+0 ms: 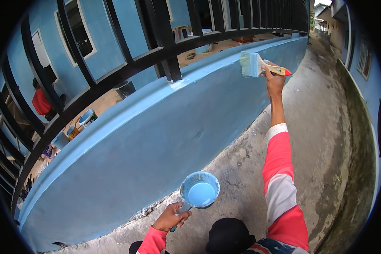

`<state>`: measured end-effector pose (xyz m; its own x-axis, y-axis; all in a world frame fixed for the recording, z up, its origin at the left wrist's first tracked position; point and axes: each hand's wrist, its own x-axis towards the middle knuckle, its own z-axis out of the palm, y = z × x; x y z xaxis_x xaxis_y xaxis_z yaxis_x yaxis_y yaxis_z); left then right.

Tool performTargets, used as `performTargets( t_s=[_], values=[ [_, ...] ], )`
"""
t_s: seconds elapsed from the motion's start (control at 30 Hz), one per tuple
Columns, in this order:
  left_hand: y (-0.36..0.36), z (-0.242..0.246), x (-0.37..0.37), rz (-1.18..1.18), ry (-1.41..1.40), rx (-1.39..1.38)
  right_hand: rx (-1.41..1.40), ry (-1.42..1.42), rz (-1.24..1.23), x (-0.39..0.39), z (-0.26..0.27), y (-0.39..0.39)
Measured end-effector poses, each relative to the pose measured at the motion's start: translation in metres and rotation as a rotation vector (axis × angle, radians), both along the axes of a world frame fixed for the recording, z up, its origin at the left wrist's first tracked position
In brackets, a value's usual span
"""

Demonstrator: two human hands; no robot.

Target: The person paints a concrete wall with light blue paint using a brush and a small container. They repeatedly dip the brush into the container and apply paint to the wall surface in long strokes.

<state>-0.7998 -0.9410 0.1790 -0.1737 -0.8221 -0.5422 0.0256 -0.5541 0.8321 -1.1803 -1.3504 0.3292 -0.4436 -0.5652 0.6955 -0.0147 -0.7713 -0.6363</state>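
Observation:
My right hand (275, 81) grips the wooden handle of a wide flat paintbrush (258, 64), whose tip is red. Blue paint coats the brush's ferrule, and its pale bristles point left in front of the upper part of a low blue wall (152, 136); whether they touch it I cannot tell. Down near the wall's foot, my left hand (172, 217) holds a dipper (199, 190) by its handle. Light blue paint lies inside the dipper, and dried paint streaks its inner side. Along the wall's top runs a lighter blue ledge (139, 106).
A black metal fence (165, 47) rises from the wall's top. Behind it are paint buckets (87, 117), a dark bucket (125, 90) and a person in red (42, 102). Rough concrete path (317, 133) runs along the wall, with a mossy low wall (359, 152) on the right.

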Motion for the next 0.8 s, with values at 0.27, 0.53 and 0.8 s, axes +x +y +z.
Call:
performTargets(
  t_s=[0.27,0.53,0.8],
  values=[
    [-0.002,-0.014,-0.001,-0.045,0.0,-0.016,-0.482,0.74,-0.501,0.094,-0.006,0.078],
    [0.002,-0.005,-0.003,-0.096,-0.018,-0.055,-0.469,0.618,-0.261,0.11,0.0,0.143],
    [0.006,-0.002,-0.004,-0.108,-0.014,-0.078,-0.398,0.8,-0.237,0.144,0.024,0.15]
  ],
)
